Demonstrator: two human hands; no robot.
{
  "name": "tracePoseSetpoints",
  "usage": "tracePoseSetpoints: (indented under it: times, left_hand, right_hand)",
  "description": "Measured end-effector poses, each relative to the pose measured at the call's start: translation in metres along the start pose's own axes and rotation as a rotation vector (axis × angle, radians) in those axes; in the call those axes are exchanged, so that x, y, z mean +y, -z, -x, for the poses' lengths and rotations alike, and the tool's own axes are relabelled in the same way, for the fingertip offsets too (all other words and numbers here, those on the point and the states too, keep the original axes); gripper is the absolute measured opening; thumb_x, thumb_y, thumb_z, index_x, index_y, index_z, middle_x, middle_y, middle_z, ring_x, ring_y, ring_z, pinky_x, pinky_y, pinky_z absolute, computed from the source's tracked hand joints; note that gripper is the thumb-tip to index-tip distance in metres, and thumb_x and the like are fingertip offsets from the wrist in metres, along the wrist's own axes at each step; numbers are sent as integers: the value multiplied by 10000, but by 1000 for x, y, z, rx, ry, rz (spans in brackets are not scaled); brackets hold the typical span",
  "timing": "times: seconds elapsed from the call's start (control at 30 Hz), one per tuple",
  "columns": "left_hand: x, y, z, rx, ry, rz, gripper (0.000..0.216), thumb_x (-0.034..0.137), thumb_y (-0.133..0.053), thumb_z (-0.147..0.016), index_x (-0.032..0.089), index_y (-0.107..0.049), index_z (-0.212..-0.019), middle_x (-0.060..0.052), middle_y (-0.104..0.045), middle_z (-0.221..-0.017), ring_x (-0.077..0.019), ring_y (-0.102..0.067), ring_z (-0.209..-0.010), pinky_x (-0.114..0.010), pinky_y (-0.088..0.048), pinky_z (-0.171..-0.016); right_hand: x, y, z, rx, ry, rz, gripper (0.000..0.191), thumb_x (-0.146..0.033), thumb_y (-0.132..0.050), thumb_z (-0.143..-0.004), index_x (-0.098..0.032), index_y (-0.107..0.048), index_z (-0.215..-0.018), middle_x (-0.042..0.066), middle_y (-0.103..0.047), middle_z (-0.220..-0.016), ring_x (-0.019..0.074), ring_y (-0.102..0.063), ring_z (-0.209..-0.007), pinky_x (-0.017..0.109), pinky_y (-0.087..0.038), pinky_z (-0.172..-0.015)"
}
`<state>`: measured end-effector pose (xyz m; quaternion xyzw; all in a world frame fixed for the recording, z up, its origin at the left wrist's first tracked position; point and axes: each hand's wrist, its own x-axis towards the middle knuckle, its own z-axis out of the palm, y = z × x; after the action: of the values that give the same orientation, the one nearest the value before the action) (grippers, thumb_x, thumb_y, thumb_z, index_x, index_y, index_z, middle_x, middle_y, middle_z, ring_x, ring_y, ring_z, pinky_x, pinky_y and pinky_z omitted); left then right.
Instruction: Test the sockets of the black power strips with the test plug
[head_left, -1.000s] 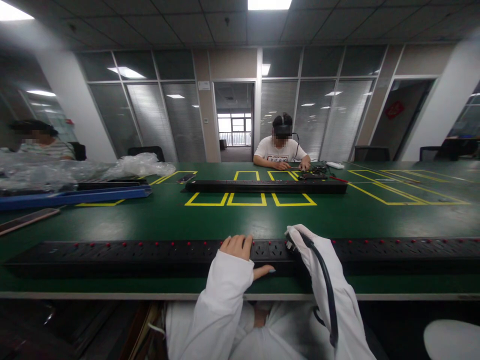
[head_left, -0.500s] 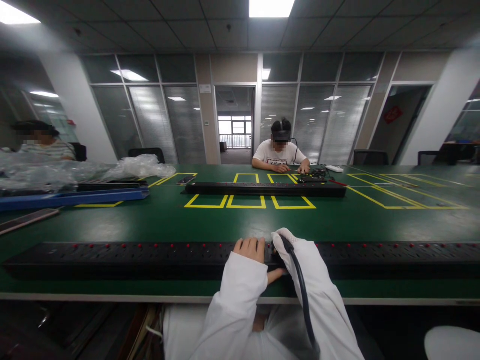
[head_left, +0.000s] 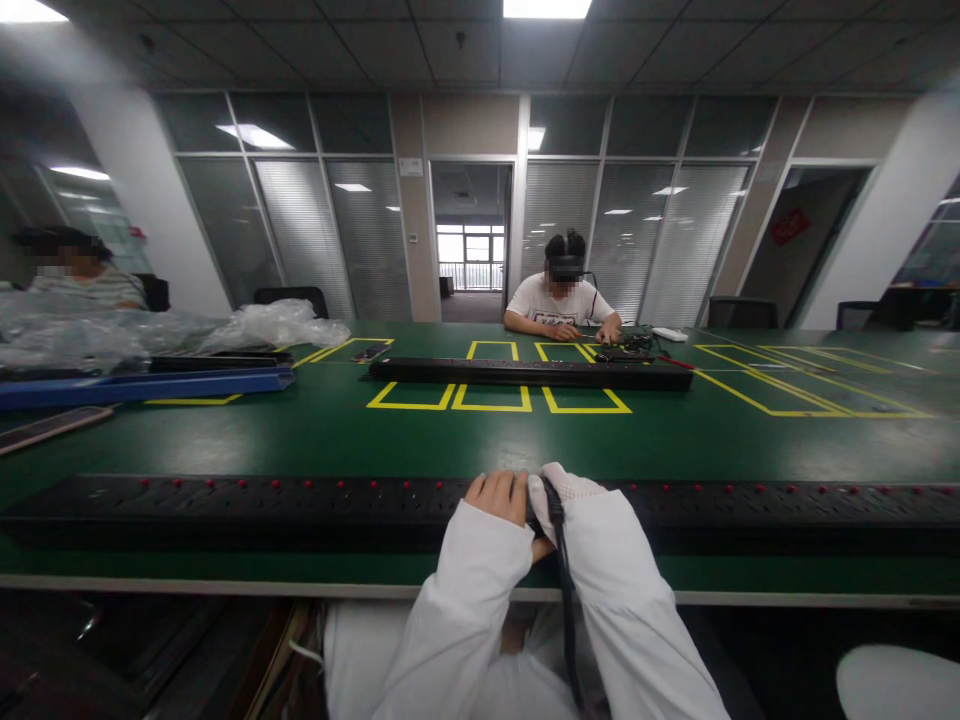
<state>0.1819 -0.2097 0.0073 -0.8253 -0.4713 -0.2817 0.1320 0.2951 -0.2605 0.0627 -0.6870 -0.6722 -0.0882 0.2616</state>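
A long black power strip (head_left: pixel 300 510) with a row of red dots along its top lies across the table in front of me. My left hand (head_left: pixel 501 497), bare, wraps over the strip near its middle, fingers on top and thumb at the near side. Right beside it, my right hand (head_left: pixel 559 490) wears a white glove and is closed on the end of a black power cord (head_left: pixel 568 610). That end is pressed down at the strip's top, and its tip is hidden by my fingers. From there the cord hangs toward my lap.
Across the green table (head_left: pixel 315 435) lies a second black power strip (head_left: pixel 525 373) over yellow tape outlines. Opposite me a person (head_left: pixel 559 300) works beside dark cables. Plastic wrap (head_left: pixel 277 325), a blue channel (head_left: pixel 150 386) and a phone (head_left: pixel 56 428) lie at left.
My right hand has shifted slightly left with the cord, close against my left hand. The hanging cord has swung left. My left hand keeps its hold on the strip.
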Motion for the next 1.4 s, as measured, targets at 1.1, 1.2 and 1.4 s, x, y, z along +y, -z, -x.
tracePoseSetpoints:
  times: [1.1, 1.2, 1.4]
  left_hand:
    - [-24, 26, 14, 4, 23, -9, 586, 360, -559, -594, 129, -549, -1133, -140, -614, -1127, -284, -557, -1008, -429, -392, -899]
    - [-24, 26, 14, -7, 26, -6, 607, 366, -571, -591, 122, -542, -1147, -145, -608, -1137, -289, -550, -1018, -434, -388, -904]
    - [-25, 27, 14, -26, 26, -3, 627, 350, -576, -575, 115, -539, -1155, -149, -602, -1148, -290, -545, -1027, -431, -383, -911]
  right_hand:
    - [-19, -14, 4, 68, 125, 138, 361, -442, -446, -873, -154, -562, -1057, 49, -586, -1007, 111, -554, -871, 314, -464, -795]
    - [-18, -15, 2, 76, 135, 135, 365, -447, -448, -870, -152, -559, -1055, 48, -581, -1006, 113, -548, -873, 318, -458, -798]
    - [-17, -15, 2, 97, 155, 111, 383, -469, -437, -868, -146, -562, -1031, 44, -581, -966, 108, -541, -839, 307, -447, -783]
